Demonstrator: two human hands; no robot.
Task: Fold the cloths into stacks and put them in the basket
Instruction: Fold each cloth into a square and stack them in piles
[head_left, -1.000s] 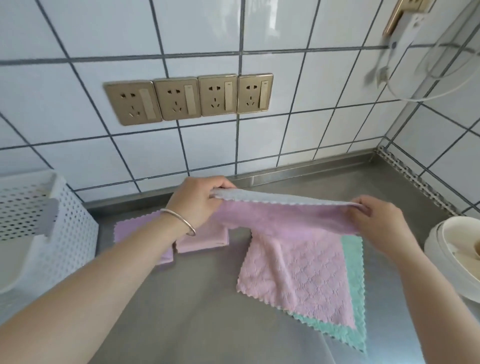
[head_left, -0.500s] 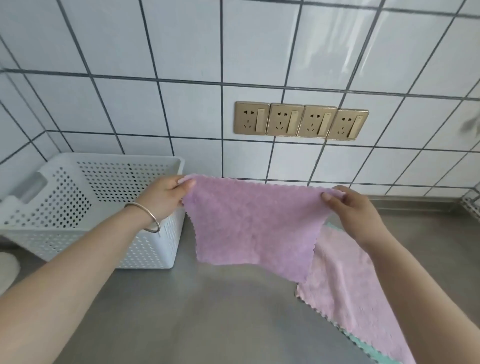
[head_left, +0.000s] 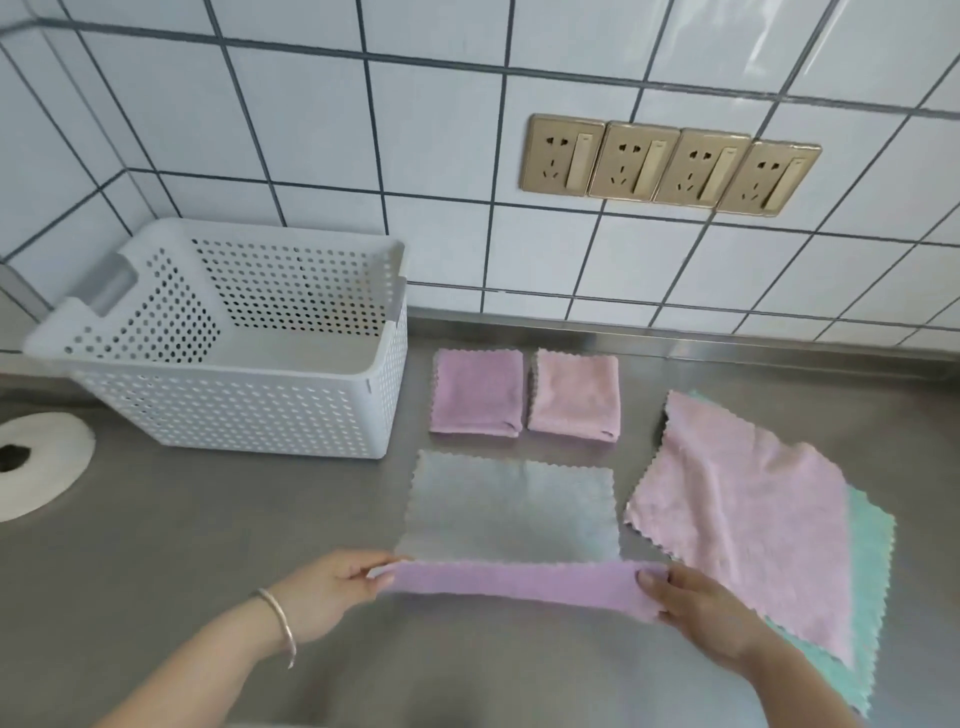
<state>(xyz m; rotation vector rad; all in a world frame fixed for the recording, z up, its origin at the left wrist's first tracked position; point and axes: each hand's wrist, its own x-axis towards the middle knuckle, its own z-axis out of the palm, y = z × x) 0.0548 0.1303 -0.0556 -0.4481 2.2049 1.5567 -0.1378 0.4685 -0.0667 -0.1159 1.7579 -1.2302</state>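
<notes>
On steel counter (head_left: 208, 545), white perforated basket (head_left: 249, 410) is seen far left. Near edge of grey/purple cloth (head_left: 511, 519) is pinched by left hand (head_left: 332, 587) & right hand (head_left: 696, 613), thumbs on top, w/ purple side turned up. Pink cloth (head_left: 737, 509) is spread at right.

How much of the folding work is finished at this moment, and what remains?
Done: two folded cloths, purple and pink, lie beside the basket. In hand: the left hand and right hand pinch the near edge of a purple-and-grey cloth spread on the counter. Left: the unfolded pink cloth, the green cloth under it, and loading the basket, which looks empty.
</notes>
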